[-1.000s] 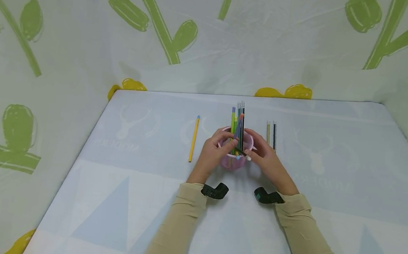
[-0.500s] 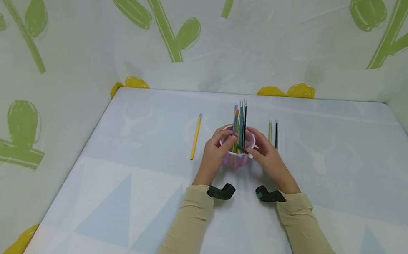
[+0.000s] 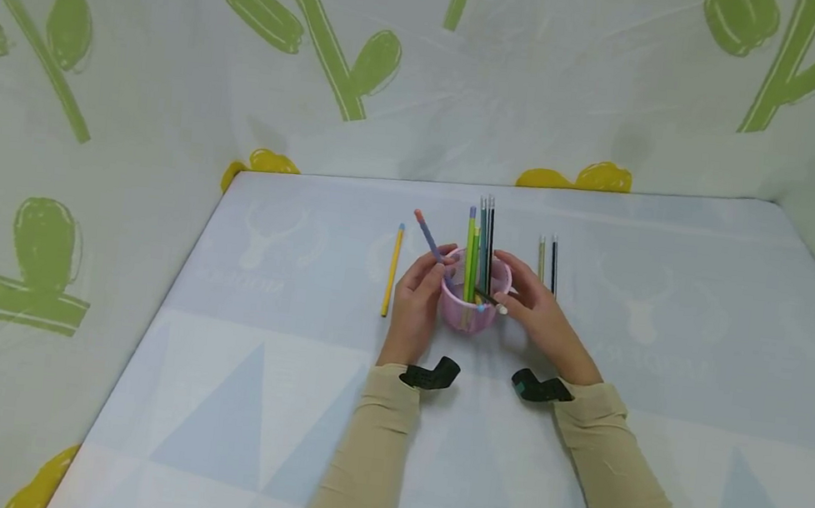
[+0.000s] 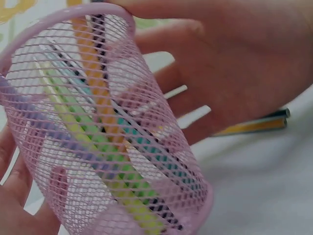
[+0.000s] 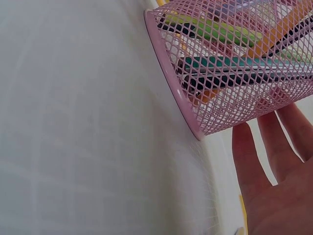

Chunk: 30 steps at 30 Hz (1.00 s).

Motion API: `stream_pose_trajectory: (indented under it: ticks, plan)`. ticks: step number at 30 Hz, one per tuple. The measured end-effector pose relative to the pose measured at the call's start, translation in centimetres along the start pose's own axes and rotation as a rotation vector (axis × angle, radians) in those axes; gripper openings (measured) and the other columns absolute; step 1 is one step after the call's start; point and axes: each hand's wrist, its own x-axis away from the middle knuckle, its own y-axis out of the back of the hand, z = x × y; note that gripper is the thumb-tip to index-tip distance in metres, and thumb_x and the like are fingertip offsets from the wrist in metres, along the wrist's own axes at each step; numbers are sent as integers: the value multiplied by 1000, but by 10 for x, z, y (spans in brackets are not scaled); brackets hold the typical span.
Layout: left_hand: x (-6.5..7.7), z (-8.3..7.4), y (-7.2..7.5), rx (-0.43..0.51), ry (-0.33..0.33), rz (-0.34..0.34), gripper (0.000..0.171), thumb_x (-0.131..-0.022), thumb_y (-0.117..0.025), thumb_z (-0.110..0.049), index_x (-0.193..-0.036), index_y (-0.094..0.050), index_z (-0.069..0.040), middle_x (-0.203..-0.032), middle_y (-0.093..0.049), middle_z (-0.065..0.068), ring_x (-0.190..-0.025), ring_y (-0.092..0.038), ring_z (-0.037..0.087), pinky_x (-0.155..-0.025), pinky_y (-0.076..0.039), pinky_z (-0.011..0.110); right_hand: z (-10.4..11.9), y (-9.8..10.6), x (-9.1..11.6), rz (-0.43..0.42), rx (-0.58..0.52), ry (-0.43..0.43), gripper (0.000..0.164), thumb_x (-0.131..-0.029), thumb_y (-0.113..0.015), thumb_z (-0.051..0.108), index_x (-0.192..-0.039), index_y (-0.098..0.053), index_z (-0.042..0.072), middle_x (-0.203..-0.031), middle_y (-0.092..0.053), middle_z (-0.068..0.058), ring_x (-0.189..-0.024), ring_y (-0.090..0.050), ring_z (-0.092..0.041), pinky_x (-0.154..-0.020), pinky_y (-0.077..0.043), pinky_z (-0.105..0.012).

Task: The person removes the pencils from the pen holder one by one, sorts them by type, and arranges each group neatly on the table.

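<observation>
Pink mesh cup, round-rimmed, see-through, bristling with pencils; hands clasped round opposite sides.

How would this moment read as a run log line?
left grip: on pink mesh cup; right grip: on opposite side; cup: pencils inside, purple pencil leaning left; table: yellow pencil left, two pencils right

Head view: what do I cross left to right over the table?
Yellow pencil → left hand → pink mesh cup → olive-gold pencil → dark pencil. Left out: right hand, which overlaps the last two.
</observation>
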Motion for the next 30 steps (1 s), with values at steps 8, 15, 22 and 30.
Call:
stream_pose_trajectory:
  ticks: [8, 15, 22, 30]
  plan:
    - [-7, 8, 9, 216, -58, -102, 16, -86, -59, -17, -99, -62, -8, -114, -53, 13, -114, -44, 29, -99, -31, 44, 0, 2, 0, -1, -2, 15, 53, -89, -55, 26, -136, -32, 34, -140, -30, 7, -126, -32, -19, -100, -29, -42]
    - [-6, 5, 12, 299, -80, -99, 13, -90, -52, -14, -98, -59, -6, -102, -57, 11, -105, -50, 26, -96, -33, 43, 0, 2, 0, -1, 11, 4, 53, -89, -55, 27, -136, -31, 35, -141, -28, 8, -127, -31, -20, -100, -29, -43]
    - [-7, 3, 16, 420, -74, -124, 15, -94, -44, -16, -101, -55, -8, -90, -59, 11, -92, -55, 24, -87, -39, 39, 6, 0, 2, 11, 3, 8, 54, -90, -53, 26, -138, -29, 33, -143, -25, 6, -128, -29, -25, -100, -28, -47]
    - [-3, -5, 27, 699, -26, -186, 21, -93, -46, -27, -110, -50, -14, -84, -53, 1, -79, -55, 14, -61, -48, 20, 27, -5, 10, 9, -14, 4, 54, -91, -50, 15, -139, -28, 21, -144, -24, -4, -129, -27, -28, -101, -26, -48]
